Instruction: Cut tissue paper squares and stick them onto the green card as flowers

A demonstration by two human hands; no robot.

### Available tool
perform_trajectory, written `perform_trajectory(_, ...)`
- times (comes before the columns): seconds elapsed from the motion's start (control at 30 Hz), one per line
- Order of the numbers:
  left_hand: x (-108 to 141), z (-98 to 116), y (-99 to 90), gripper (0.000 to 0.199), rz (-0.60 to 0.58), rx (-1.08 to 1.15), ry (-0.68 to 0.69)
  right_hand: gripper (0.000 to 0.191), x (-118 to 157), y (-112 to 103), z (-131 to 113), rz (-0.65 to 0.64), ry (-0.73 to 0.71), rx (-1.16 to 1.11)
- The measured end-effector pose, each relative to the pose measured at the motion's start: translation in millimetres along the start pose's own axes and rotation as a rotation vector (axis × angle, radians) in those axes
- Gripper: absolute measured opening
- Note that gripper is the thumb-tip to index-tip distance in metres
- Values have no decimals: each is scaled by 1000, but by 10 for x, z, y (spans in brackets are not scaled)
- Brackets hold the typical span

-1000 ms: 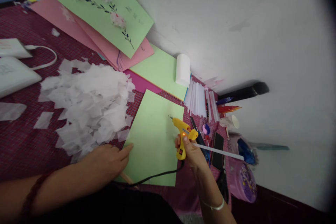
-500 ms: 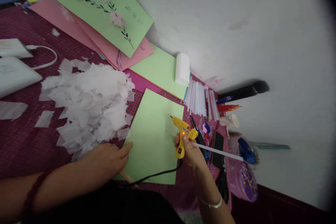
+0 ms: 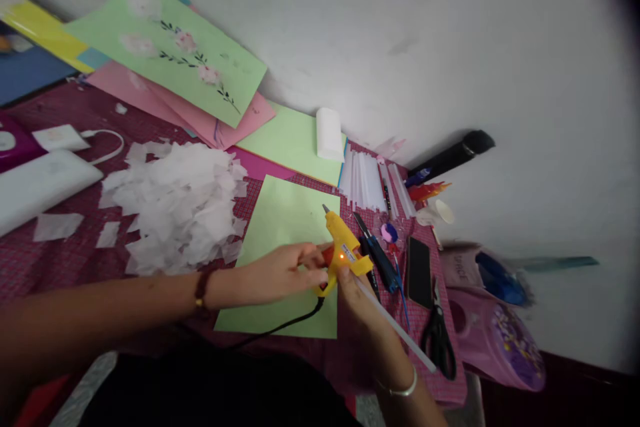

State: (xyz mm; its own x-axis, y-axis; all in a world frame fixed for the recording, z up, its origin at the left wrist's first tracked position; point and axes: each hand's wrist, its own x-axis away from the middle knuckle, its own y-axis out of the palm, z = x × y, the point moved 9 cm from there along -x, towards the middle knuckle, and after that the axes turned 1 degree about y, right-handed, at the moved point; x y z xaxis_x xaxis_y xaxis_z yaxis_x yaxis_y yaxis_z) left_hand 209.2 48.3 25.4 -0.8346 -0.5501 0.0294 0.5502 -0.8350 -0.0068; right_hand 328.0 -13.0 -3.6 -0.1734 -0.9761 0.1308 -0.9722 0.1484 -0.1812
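Observation:
A yellow hot glue gun point(image 3: 345, 247) with a small orange light glowing on its side points up and away over a light green sheet point(image 3: 285, 213). Wrapped around its body from the near right is my right hand point(image 3: 357, 293). My left hand point(image 3: 285, 273) reaches in from the left, its fingers closed at the handle and trigger; the fingertips are partly hidden. Out of the gun's back sticks a long white glue stick point(image 3: 400, 332). A black cord point(image 3: 295, 321) runs from the handle across the sheet's near end.
Left of the sheet lies a heap of white paper squares point(image 3: 175, 200). Glue sticks point(image 3: 364, 180), a utility knife point(image 3: 377, 253), a phone point(image 3: 419, 270) and scissors point(image 3: 439, 340) are at the right. A flower-decorated green sheet point(image 3: 175, 47) rests at the back, near the wall point(image 3: 400, 27).
My left hand has left the sheet's left edge and moved right onto the glue gun. The gun's glue stick now slants more toward me. The camera view has shifted slightly.

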Motion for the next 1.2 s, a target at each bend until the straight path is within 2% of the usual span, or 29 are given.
perform_trajectory(0.03,-55,-46,182,20,-49,81,14,52,12,-13,37,27,23,-8)
perform_trajectory(0.1,-142,-133,361,39,0,180,27,56,32,-48,119,90,66,-27)
perform_trajectory(0.2,-214,-247,446,41,111,301,-17,58,56,-92,181,158,86,-25)
perform_trajectory(0.3,-226,-319,468,32,144,401,-93,54,77,-115,165,153,65,-31)
perform_trajectory(0.4,-191,-364,450,32,137,441,-142,46,103,-209,122,160,32,16)
perform_trajectory(0.47,-155,-409,400,34,154,435,-177,40,148,-377,81,274,-6,33)
perform_trajectory(0.57,-121,-460,303,35,192,397,-197,19,307,-647,-2,525,-85,-95)
perform_trajectory(0.63,-117,-476,247,34,211,361,-191,7,418,-703,-70,599,-130,-198)
perform_trajectory(0.8,-128,-493,204,32,217,254,-180,8,494,-547,-261,523,-170,-167)
perform_trajectory(1.0,-106,-434,181,29,247,109,-142,3,389,-487,-260,499,-144,-10)
perform_trajectory(1.2,-96,-475,167,24,254,17,-122,10,402,-456,-417,454,-215,356)
